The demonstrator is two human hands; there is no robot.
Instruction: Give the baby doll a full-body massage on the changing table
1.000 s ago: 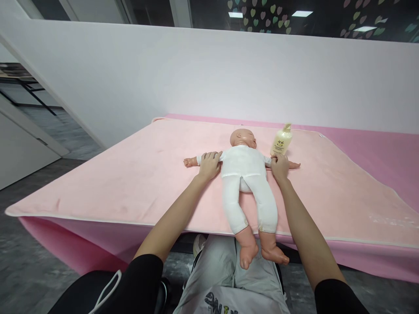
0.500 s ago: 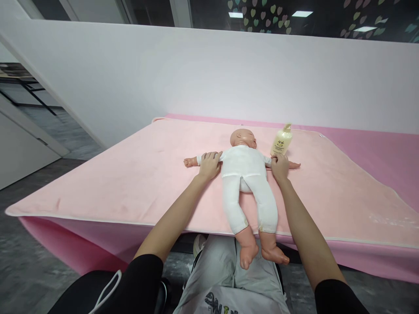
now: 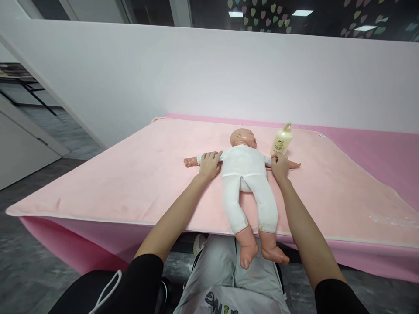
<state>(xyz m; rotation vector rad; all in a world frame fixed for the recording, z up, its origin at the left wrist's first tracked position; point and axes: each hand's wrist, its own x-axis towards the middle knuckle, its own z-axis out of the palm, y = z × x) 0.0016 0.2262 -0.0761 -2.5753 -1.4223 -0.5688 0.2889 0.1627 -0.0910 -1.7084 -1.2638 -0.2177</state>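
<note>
A baby doll [image 3: 244,163] with a white cloth body lies stretched out, its head at the far end turned to the right and its feet over the near table edge. My left hand [image 3: 210,164] is closed around the doll's arm on the left, between shoulder and wrist. On the other side, my right hand [image 3: 280,166] is wrapped round the doll's arm on the right, whose hand sticks out past my fingers. Just beyond my right hand stands a pale yellow pump bottle [image 3: 282,140], its base partly hidden by that hand.
A pale pink blanket [image 3: 131,174] covers most of the table, over a darker pink cover [image 3: 376,152]. Behind it rises a white wall [image 3: 209,74] with dark glass above. A dark chair [image 3: 85,292] is at the lower left.
</note>
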